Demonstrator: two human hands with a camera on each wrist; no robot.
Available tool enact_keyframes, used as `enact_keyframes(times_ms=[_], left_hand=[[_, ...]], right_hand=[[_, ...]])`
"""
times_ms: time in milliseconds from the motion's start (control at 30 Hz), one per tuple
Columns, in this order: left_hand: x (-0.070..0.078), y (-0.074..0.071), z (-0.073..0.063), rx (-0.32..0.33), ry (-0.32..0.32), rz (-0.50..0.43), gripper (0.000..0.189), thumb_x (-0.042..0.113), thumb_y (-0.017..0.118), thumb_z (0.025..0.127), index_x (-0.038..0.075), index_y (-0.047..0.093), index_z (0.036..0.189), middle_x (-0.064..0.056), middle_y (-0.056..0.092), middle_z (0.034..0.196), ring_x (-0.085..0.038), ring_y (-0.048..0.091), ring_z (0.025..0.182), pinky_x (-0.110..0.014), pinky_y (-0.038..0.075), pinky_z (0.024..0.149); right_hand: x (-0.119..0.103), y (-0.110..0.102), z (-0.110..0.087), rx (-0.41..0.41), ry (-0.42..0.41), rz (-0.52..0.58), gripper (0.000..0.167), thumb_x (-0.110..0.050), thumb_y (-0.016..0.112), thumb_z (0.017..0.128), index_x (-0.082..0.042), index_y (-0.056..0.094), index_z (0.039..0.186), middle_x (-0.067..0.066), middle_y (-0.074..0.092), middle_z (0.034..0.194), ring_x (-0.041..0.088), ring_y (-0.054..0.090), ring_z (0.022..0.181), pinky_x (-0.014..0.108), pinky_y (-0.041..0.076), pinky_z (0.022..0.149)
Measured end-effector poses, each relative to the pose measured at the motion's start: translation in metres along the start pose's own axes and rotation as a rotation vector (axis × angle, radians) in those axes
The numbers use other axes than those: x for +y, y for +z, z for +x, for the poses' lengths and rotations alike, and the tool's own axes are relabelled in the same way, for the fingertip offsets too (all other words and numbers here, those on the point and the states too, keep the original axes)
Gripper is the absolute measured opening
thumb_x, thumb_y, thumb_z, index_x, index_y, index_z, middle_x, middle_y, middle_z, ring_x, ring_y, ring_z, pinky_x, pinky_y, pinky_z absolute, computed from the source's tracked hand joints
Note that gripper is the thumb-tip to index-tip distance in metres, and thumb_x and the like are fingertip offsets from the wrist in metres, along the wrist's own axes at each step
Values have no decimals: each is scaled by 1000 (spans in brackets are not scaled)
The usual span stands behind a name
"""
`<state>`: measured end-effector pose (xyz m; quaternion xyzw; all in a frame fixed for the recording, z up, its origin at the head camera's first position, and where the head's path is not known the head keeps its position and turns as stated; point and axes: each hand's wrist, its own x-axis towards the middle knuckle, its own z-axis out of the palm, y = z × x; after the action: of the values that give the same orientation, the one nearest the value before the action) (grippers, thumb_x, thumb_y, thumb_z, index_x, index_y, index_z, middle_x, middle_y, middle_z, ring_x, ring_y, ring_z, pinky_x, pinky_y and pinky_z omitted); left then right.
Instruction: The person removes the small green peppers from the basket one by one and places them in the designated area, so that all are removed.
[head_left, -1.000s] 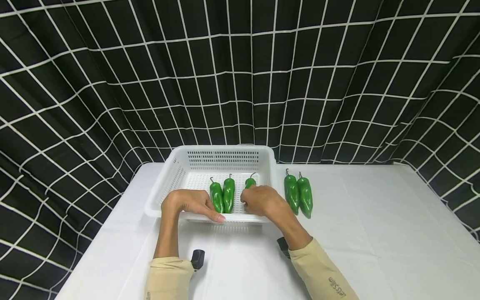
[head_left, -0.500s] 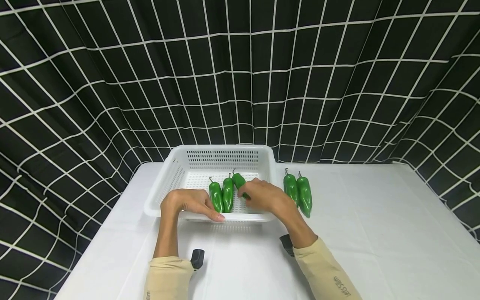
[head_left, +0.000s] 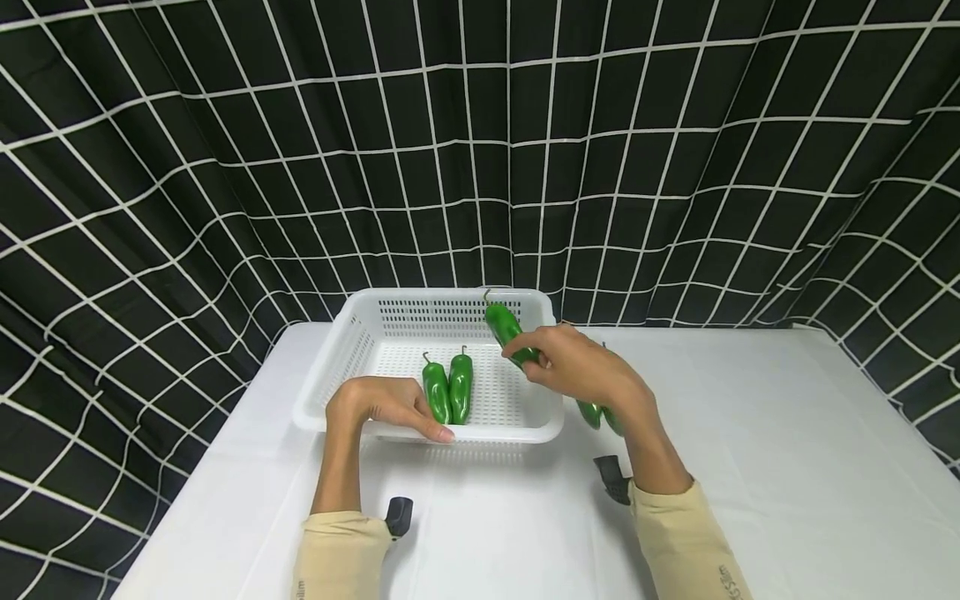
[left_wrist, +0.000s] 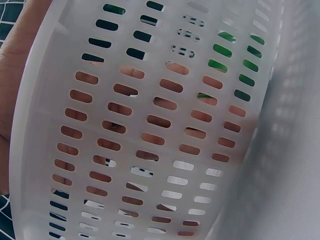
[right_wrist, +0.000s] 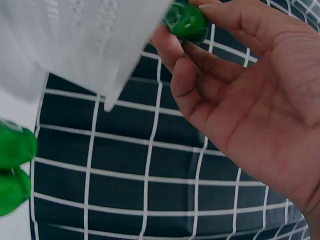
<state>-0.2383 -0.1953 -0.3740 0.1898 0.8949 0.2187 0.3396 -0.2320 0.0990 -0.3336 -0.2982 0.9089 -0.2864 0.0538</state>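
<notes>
A green pepper [head_left: 503, 325] with a curved stem is pinched in my right hand [head_left: 583, 364], raised over the right side of the white basket [head_left: 480, 434]. In the right wrist view the pepper's lower end [right_wrist: 189, 21] shows between thumb and fingers. My left hand [head_left: 393, 407] grips the basket's near rim, thumb on the outside and the other fingers inside. Through the slots of the basket wall [left_wrist: 150, 90], the left wrist view shows those fingers. Two more green peppers [head_left: 448, 390] lie side by side inside the basket, near the left fingers.
On the white table [head_left: 750, 433], just right of the basket, lie two green peppers [head_left: 590, 413], mostly hidden behind the right hand. A black curtain [head_left: 675, 167] with white grid lines surrounds the table at the back and sides.
My right hand has lifted its pepper from the basket floor, first shifting left, then up and right over the basket's right side. The left hand stays on the rim.
</notes>
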Motion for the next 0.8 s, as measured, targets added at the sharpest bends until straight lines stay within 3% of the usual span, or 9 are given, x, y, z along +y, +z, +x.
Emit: enact_keyframes(times_ms=[133, 333, 467, 800], left_hand=[[0, 1, -1, 4, -9, 5, 50, 64, 76, 81, 29, 52, 55, 12, 27, 58, -6, 21, 63, -27, 22, 60], [0, 0, -4, 16, -42, 15, 54, 66, 76, 80, 28, 47, 54, 11, 25, 58, -7, 20, 64, -28, 22, 61], [1, -1, -4, 8, -46, 14, 57, 66, 76, 80, 28, 43, 54, 11, 24, 58, -7, 19, 63, -28, 20, 60], [3, -1, -4, 1, -21, 2, 59, 63, 77, 81, 27, 39, 54, 10, 23, 58, -7, 18, 62, -27, 21, 60]], right_hand=[[7, -10, -7, 24, 7, -28, 35, 4, 62, 92, -7, 75, 122, 6, 70, 93, 13, 52, 65, 24, 38, 57], [13, -21, -17, 43, 28, -23, 34, 4, 61, 93, -6, 74, 123, 6, 63, 84, 13, 49, 65, 23, 37, 56], [19, -30, -26, 52, 41, -29, 33, 3, 62, 94, -3, 73, 124, 7, 66, 89, 14, 52, 69, 24, 42, 58], [51, -50, -49, 72, 197, -55, 32, 4, 60, 92, -3, 72, 121, 11, 72, 95, 19, 60, 78, 31, 44, 66]])
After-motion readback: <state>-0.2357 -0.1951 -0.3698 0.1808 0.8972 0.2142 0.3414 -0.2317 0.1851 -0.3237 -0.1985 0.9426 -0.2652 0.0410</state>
